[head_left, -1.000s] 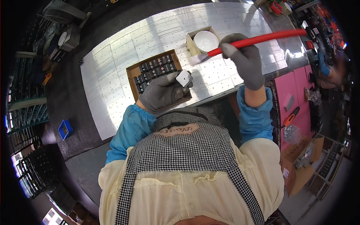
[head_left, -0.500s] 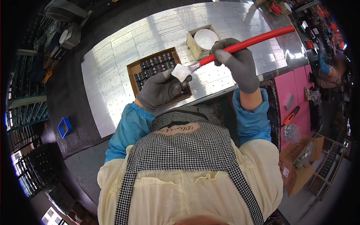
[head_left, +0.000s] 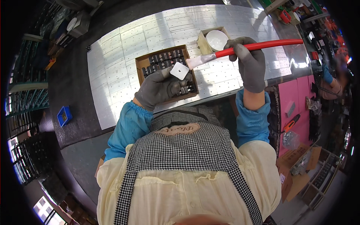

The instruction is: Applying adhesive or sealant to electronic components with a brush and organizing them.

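Observation:
In gray gloves, my left hand pinches a small white square piece with a dark hole in its middle. My right hand grips a paint brush by its red handle. The brush's whitish bristles point left, just above and right of the square, apart from it. Beneath my left hand lies a shallow cardboard tray, holding rows of small black blocks. Part of the tray is hidden by the glove.
Behind my right hand a white bowl sits in an open box. Perforated metal sheeting covers the table. Pink sheets with an orange-and-black tool lie at right, above an open carton. A blue bin is at left; another person is far right.
The brush has lifted off the square piece and moved up and right with my right hand. The square's face and hole now show. My left hand keeps its hold.

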